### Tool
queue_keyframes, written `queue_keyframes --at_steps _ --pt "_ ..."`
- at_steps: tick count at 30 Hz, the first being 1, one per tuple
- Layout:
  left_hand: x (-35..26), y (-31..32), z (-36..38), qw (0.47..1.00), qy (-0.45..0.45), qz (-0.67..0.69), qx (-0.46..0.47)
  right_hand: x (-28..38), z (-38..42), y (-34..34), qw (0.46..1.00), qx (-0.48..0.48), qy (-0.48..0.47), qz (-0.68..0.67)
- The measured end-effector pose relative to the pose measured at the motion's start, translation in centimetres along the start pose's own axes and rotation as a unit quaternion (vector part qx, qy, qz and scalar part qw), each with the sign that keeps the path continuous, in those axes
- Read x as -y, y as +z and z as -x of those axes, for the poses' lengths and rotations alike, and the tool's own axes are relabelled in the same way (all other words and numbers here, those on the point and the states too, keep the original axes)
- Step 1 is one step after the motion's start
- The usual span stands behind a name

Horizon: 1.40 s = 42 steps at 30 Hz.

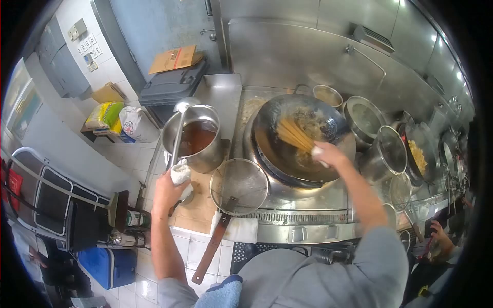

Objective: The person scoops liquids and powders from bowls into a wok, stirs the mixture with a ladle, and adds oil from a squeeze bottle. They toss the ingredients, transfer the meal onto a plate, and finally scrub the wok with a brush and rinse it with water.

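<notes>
My right hand [331, 155] is closed round the bound end of a bamboo wok brush [297, 134]. The brush's spread bristles are down inside a large dark wok [267, 154] with some murky liquid in it. At the left, my left hand [169, 190] grips the cloth-wrapped handle end of a long metal ladle [178, 136]. The ladle slants up across a deep steel pot [212, 149] of reddish-brown liquid, its bowl near the far rim. Between my hands lies a round mesh strainer [239, 186] with a wooden handle pointing toward me.
Several steel pots [389, 154] and another wok with yellow food [418, 156] stand to the right. A lidded grey bin [172, 87] carrying cardboard [172, 59] is behind the pot. A blue cooler box [108, 268] sits on the floor at left. Another person's hand [439, 233] shows at far right.
</notes>
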<state>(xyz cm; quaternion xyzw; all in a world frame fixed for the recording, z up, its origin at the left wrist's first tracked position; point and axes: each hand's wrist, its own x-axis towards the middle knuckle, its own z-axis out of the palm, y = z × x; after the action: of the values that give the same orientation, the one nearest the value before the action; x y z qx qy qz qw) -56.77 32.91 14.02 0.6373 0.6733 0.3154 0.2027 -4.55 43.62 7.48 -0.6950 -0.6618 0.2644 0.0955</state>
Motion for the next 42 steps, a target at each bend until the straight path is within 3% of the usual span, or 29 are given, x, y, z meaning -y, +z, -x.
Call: queue_keyframes --at_steps 1,3,6,8,9,11,12,14,15,16,18,20,21,23,25,28,30,31,32,33,35,37,39,40,42 --pt "0.3 -0.1 -0.1 0.999 0.011 -0.033 -0.003 -3.6 0.2 -0.7 0.996 -0.002 -0.077 0.053" --pt "1.1 0.2 -0.1 0.995 0.023 -0.094 -0.012 -7.5 -0.6 -5.1 0.989 0.079 -0.070 0.103" --pt "0.5 -0.1 -0.3 0.999 -0.015 -0.046 0.017 -1.8 -1.9 -8.7 0.981 -0.002 0.010 0.191" --pt "-0.2 -0.3 -0.8 0.997 -0.048 -0.006 0.056 -1.7 -5.4 -4.2 0.990 -0.043 0.018 0.133" --pt "-1.0 -0.2 -0.5 0.998 -0.031 -0.046 0.040 -1.1 -5.8 -1.5 0.992 -0.069 0.010 0.106" --pt "-1.7 -0.4 -0.1 0.991 0.009 -0.135 0.011 6.3 2.1 -1.8 0.983 0.047 0.151 -0.091" --pt "-0.3 0.6 0.9 0.958 0.107 -0.230 -0.137 1.4 1.1 -0.7 1.000 0.009 0.013 0.008" --pt "-2.4 -0.5 3.9 0.992 0.073 0.055 -0.091 -2.7 1.8 -4.7 0.996 0.091 -0.006 0.023" --pt "-2.6 0.0 5.4 0.983 0.101 0.124 -0.091 -3.8 1.3 -7.5 0.985 0.104 -0.040 0.135" --pt "-2.7 0.5 6.9 0.969 0.130 0.192 -0.088 -8.8 -1.7 -7.9 0.971 0.050 -0.066 0.226" --pt "-5.1 2.5 10.1 0.904 0.139 0.405 -0.018 -4.0 -2.9 -8.5 0.973 0.027 0.019 0.229" --pt "-7.0 5.8 12.7 0.800 0.031 0.596 0.068 -1.6 -3.5 -3.2 0.988 -0.134 0.047 0.059" --pt "-5.1 8.6 13.4 0.779 0.002 0.621 0.086 -2.6 -6.2 0.0 0.996 -0.067 0.004 0.059" --pt "-3.2 11.8 14.8 0.729 -0.051 0.672 0.119 4.6 1.1 -1.0 0.994 0.026 0.085 -0.057" --pt "-3.4 12.0 16.3 0.686 -0.092 0.711 0.127 -2.2 0.6 -0.9 0.997 0.024 -0.066 0.044" --pt "-1.6 11.4 18.3 0.624 -0.137 0.758 0.132 -3.9 0.9 -8.5 0.982 0.117 -0.071 0.130" --pt "0.0 13.5 17.8 0.533 -0.124 0.823 0.154 -3.8 -3.5 -7.1 0.983 0.026 -0.014 0.182" --pt "0.1 14.3 17.5 0.483 -0.115 0.852 0.167 -3.3 -5.1 -5.9 0.986 -0.025 -0.003 0.162" --pt "-0.9 14.9 16.7 0.487 -0.129 0.845 0.178 -1.2 -4.6 -3.8 0.994 -0.042 0.023 0.100" --pt "-1.6 15.7 15.9 0.435 -0.128 0.864 0.218 1.0 -3.6 -1.6 0.996 -0.061 0.049 0.039" --pt "-3.0 17.0 14.9 0.419 -0.132 0.860 0.259 3.5 0.2 -0.6 0.995 0.022 0.068 -0.073" --pt "-4.1 17.5 14.6 0.425 -0.152 0.849 0.275 0.3 2.2 -1.4 0.996 0.081 -0.020 -0.005" --pt "-4.6 18.2 14.5 0.477 -0.198 0.806 0.288 -2.6 5.0 -5.0 0.978 0.133 -0.097 0.130" --pt "-5.5 18.7 14.5 0.511 -0.253 0.783 0.250 -3.2 6.5 -8.1 0.966 0.159 -0.092 0.180" --pt "-6.6 20.0 13.4 0.582 -0.315 0.688 0.298 -3.6 6.1 -12.8 0.929 0.195 -0.070 0.308"
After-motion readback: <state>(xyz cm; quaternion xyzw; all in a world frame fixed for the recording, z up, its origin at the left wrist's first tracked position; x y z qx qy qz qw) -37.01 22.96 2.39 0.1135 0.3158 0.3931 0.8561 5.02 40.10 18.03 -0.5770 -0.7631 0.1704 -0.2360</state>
